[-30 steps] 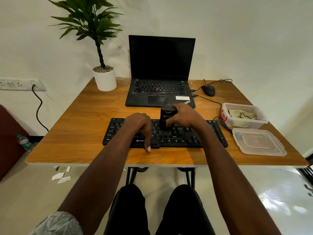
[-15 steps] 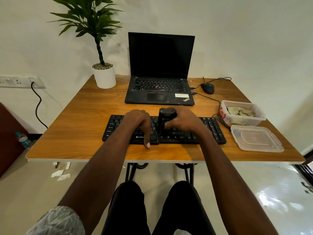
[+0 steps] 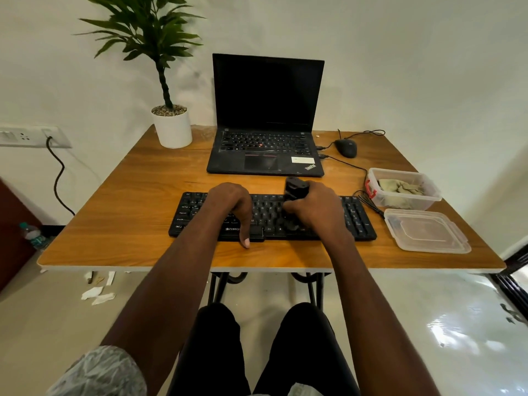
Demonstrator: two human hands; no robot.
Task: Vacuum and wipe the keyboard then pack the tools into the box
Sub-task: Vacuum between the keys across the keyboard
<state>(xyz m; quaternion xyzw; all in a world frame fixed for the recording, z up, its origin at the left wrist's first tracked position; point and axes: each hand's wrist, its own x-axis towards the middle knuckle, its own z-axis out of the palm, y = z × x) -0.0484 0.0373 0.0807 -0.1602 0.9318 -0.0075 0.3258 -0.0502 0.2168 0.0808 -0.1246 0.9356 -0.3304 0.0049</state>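
The right hand is gripping a small black vacuum, fingers curled around it, standing it on the keyboard beneath. The left hand is resting just beside it, fingers bent down over the keys, thumb touching the keyboard's near edge.

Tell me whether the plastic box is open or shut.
Open. The box has no lid on it, a cloth shows inside, and its lid lies on the table just in front.
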